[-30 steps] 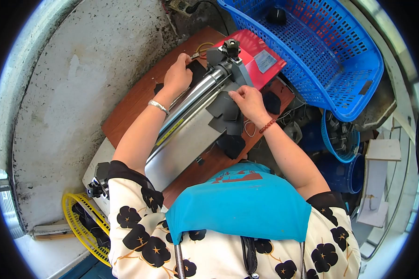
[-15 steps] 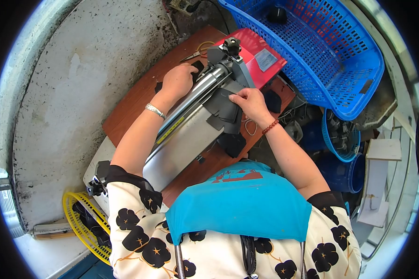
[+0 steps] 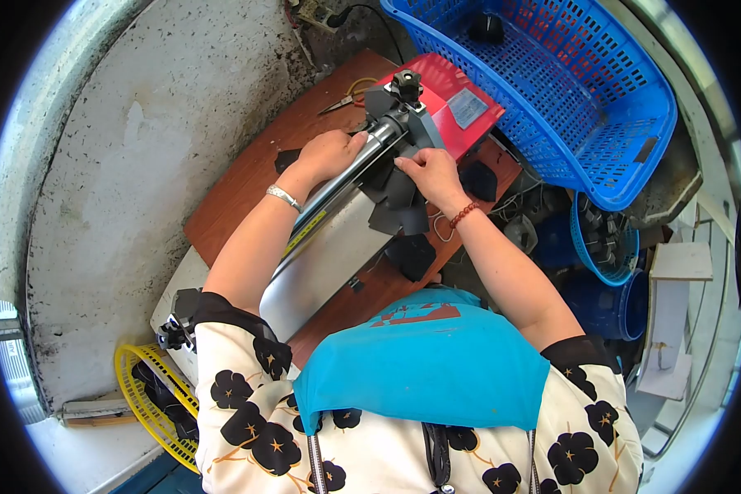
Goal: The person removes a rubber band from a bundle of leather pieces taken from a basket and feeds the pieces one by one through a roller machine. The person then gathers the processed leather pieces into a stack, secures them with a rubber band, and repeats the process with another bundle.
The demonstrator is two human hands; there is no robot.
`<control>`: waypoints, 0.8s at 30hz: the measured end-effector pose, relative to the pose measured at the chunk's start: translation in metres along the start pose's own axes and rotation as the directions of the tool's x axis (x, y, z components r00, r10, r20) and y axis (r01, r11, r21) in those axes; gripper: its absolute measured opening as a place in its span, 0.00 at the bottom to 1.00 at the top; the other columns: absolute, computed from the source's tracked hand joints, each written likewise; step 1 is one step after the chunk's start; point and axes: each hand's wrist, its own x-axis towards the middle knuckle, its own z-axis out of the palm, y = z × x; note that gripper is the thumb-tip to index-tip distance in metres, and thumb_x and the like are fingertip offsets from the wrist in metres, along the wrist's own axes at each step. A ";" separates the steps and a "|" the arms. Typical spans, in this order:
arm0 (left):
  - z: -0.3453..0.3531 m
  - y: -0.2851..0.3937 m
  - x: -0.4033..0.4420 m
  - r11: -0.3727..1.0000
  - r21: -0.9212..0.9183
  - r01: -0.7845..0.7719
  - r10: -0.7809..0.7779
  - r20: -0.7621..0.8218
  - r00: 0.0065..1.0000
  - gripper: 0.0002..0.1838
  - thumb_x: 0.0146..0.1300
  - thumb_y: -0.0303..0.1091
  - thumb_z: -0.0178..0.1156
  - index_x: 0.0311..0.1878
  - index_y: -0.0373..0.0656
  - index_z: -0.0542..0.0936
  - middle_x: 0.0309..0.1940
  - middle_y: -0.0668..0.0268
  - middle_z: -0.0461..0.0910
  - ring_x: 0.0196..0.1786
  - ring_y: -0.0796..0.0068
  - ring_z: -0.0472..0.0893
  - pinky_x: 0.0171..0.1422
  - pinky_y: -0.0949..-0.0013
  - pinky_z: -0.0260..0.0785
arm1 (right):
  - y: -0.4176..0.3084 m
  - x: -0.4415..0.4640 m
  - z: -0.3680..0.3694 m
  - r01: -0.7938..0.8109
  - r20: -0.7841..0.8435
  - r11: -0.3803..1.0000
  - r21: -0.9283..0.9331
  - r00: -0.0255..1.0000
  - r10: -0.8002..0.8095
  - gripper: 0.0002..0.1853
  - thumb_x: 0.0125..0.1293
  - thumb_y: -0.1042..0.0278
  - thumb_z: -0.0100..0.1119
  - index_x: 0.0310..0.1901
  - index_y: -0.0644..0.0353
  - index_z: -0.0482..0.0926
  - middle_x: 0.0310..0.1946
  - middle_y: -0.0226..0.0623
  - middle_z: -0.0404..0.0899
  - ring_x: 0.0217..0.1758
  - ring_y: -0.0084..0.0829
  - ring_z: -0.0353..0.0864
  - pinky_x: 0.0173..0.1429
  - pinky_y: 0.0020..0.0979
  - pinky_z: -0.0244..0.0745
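Note:
A bench machine with a shiny metal roller lies diagonally before me. My left hand is at the roller's far side near its upper end, fingers bent; their tips are partly hidden, so what they hold is unclear. On the near side, my right hand has thumb and forefinger closed on a dark flat piece at the roller's edge. Several black flat pieces overlap on the machine's metal plate below that hand. Another black piece lies on the wooden board beside my left wrist.
Orange-handled scissors lie on the brown wooden board. A red housing sits at the machine's upper end. A large blue basket stands at upper right, a yellow basket at lower left. Dark pieces lie beside the plate.
My left hand has moved right, closer to the roller, and the black piece by its fingers is now mostly hidden. My right hand has shifted slightly left, toward the roller.

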 end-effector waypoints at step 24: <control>-0.002 -0.028 0.014 0.988 -0.148 -0.052 0.014 -0.247 0.969 0.10 0.56 0.34 0.60 0.32 0.36 0.77 0.33 0.51 0.80 0.40 0.53 0.80 0.45 0.58 0.71 | -0.008 -0.017 -0.005 0.263 0.121 0.962 -0.070 0.960 -0.254 0.20 0.56 0.65 0.68 0.48 0.66 0.79 0.35 0.46 0.83 0.41 0.45 0.83 0.48 0.39 0.77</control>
